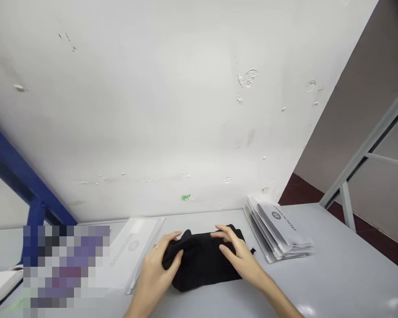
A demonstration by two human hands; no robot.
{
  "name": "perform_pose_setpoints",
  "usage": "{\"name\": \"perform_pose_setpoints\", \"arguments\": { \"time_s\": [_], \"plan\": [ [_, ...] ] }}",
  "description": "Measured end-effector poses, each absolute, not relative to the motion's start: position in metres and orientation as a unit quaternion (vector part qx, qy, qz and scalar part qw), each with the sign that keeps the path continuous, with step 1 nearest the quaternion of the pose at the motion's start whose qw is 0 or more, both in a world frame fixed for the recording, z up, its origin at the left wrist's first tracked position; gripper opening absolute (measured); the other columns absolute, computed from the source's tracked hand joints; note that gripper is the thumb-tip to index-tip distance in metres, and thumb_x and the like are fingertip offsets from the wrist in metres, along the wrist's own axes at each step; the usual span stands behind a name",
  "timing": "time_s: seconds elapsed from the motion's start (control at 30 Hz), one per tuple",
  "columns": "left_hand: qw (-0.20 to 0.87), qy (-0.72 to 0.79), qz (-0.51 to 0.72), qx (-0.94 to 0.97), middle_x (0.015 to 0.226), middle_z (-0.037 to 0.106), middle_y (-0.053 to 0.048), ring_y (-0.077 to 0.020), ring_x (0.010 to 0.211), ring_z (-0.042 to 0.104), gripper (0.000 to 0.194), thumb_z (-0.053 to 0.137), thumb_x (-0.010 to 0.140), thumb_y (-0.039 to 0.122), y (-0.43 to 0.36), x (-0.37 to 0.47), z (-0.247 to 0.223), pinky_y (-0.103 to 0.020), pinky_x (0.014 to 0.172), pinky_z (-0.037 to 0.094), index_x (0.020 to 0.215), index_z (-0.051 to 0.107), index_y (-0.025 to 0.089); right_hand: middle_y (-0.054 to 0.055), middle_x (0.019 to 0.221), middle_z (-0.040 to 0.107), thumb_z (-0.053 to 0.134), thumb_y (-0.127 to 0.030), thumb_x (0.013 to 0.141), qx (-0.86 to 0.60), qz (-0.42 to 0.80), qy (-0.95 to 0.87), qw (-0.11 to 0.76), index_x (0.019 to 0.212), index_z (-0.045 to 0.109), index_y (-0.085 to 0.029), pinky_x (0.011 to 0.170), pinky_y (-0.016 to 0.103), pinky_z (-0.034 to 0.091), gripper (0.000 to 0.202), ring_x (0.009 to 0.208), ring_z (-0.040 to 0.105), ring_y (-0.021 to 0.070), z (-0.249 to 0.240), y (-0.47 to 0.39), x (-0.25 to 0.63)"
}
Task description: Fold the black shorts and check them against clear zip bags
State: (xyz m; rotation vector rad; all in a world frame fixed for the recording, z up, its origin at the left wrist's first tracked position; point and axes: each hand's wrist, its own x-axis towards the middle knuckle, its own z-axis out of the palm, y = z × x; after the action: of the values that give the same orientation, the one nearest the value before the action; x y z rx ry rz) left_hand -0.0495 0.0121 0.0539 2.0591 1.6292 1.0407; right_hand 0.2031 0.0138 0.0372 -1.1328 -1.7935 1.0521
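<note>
Left hand (157, 267) pinching, right hand (243, 258) splayed over, soft black cloth (204, 260).

Lighting bright + fairly even overall; light source out of frame. White wall (172, 101) behind the black cloth (207, 263) is brightest in its mid area, dimmer twd the edges. Table (345, 274) has blown-out glare spots to the R of the cloth, near btm edge. Pouch stack (285, 229) R of the cloth shows pale sheen; pouches (135, 251) to its L look washed out, print v. faint. Cloth itself v. dark, little fold detail. Shadows soft. Far upper R of cloth: corner nearly black. Wide-angle stretch twd sides, slight softness there. Mosaic block (66, 265) far L of cloth hides all detail.
</note>
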Motion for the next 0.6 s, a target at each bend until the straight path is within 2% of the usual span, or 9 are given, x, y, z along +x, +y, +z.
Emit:
{"name": "perform_pose_setpoints", "arguments": {
  "time_s": [0.07,0.1,0.23,0.33,0.43,0.5,0.57,0.6],
  "plan": [
    [0.148,0.634,0.356,0.671,0.09,0.068,-0.002,-0.0219,0.086,0.066,0.031,0.05,0.081,0.038,0.018,-0.071,0.064,-0.033,0.077,0.052,0.108,0.059,0.025,0.005,0.137,0.049,0.042,-0.023,0.092,-0.516,0.28,-0.743,0.321,0.137,0.037,-0.029,0.108,0.046,0.027,0.046,0.131,0.037,0.0234,0.027,0.028,0.218],
    [0.149,0.655,0.34,0.659,0.084,0.068,-0.001,-0.0215,0.082,0.066,0.03,0.05,0.08,0.038,0.02,-0.081,0.066,-0.031,0.073,0.052,0.104,0.06,0.024,0.005,0.135,0.05,0.042,-0.02,0.09,-0.534,0.231,-0.757,0.298,0.135,0.04,-0.028,0.107,0.045,0.028,0.046,0.13,0.037,0.024,0.022,0.033,0.223],
    [0.161,0.686,0.225,0.673,0.061,0.063,0.002,-0.0208,0.064,0.063,0.029,0.051,0.079,0.044,0.024,-0.104,0.061,-0.028,0.059,0.048,0.094,0.066,0.025,0.005,0.11,0.06,0.045,-0.013,0.084,-0.556,0.152,-0.766,0.284,0.116,0.055,-0.027,0.093,0.043,0.039,0.036,0.109,0.052,0.0255,0.009,0.045,0.234],
    [0.163,0.677,0.213,0.685,0.069,0.068,0.0,-0.0229,0.069,0.065,0.029,0.05,0.08,0.045,0.027,-0.103,0.057,-0.029,0.062,0.049,0.082,0.069,0.024,0.006,0.095,0.059,0.045,-0.016,0.086,-0.561,0.145,-0.757,0.301,0.091,0.061,-0.025,0.086,0.043,0.04,0.02,0.098,0.053,0.0266,0.012,0.045,0.232],
    [0.182,0.646,0.27,0.69,0.092,0.072,-0.002,-0.0253,0.09,0.065,0.032,0.047,0.082,0.046,0.028,-0.1,0.062,-0.034,0.08,0.05,0.081,0.07,0.024,0.006,0.092,0.059,0.044,-0.02,0.088,-0.559,0.149,-0.749,0.324,0.081,0.058,-0.022,0.085,0.042,0.04,0.016,0.095,0.054,0.0255,0.026,0.041,0.234],
    [0.229,0.614,0.305,0.691,0.107,0.07,-0.003,-0.0249,0.102,0.062,0.033,0.049,0.082,0.05,0.024,-0.103,0.069,-0.036,0.092,0.047,0.086,0.071,0.025,0.005,0.093,0.061,0.044,-0.026,0.089,-0.539,0.192,-0.743,0.347,0.081,0.056,-0.022,0.085,0.039,0.043,0.016,0.094,0.056,0.0228,0.04,0.036,0.242],
    [0.303,0.577,0.326,0.685,0.112,0.068,-0.003,-0.0241,0.107,0.06,0.036,0.053,0.079,0.056,0.014,-0.11,0.075,-0.036,0.096,0.046,0.088,0.072,0.026,0.004,0.087,0.064,0.046,-0.04,0.09,-0.472,0.332,-0.73,0.366,0.082,0.057,-0.022,0.08,0.035,0.047,0.022,0.087,0.061,0.0207,0.056,0.028,0.255],
    [0.347,0.554,0.331,0.681,0.107,0.07,-0.003,-0.024,0.104,0.062,0.041,0.053,0.077,0.062,0.008,-0.114,0.078,-0.037,0.093,0.047,0.086,0.072,0.026,0.004,0.081,0.065,0.049,-0.051,0.087,-0.416,0.432,-0.715,0.361,0.084,0.058,-0.022,0.074,0.035,0.048,0.031,0.081,0.063,0.021,0.063,0.024,0.262]
  ]
}}
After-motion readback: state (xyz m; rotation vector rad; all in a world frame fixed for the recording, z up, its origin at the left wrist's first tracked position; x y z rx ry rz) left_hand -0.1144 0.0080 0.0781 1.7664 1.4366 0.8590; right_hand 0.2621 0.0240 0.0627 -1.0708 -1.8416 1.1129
